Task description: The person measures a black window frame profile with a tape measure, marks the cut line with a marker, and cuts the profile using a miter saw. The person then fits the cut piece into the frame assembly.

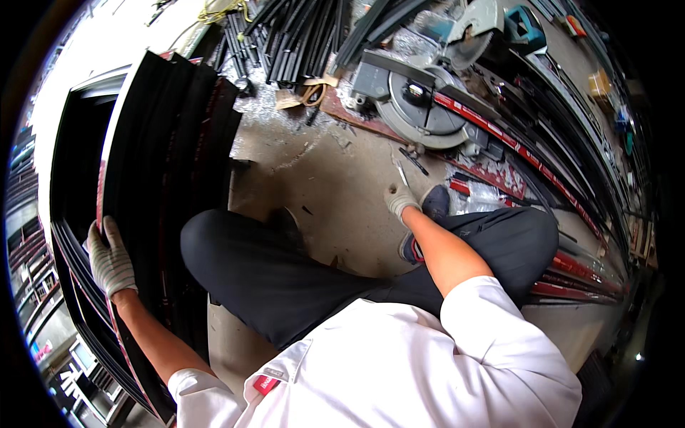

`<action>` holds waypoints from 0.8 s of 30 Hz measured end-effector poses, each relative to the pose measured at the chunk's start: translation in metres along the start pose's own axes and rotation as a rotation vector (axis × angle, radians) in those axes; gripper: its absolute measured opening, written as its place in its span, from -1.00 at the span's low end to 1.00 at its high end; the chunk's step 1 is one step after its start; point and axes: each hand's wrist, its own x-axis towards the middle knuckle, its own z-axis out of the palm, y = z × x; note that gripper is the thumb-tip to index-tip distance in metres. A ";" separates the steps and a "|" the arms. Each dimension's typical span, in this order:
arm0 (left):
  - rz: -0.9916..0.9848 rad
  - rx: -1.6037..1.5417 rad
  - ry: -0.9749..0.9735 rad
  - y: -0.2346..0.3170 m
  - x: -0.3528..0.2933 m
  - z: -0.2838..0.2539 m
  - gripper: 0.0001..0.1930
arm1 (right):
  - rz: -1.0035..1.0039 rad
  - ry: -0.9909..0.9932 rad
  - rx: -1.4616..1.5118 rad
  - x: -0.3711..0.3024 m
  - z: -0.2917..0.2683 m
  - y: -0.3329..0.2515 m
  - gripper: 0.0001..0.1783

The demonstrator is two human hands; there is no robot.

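— Left hand?
— Gloved, fingers wrapped over the edge of the stacked black frame profiles, which stand on edge at the person's left.
— Right hand?
— Gloved, down at the concrete floor, closed around a thin pen-like tool (hard to tell which kind), near the mitre saw.
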 end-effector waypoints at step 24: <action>-0.146 0.171 0.089 0.073 0.040 0.027 -0.15 | -0.406 0.915 -0.064 0.118 -0.151 -0.091 -0.20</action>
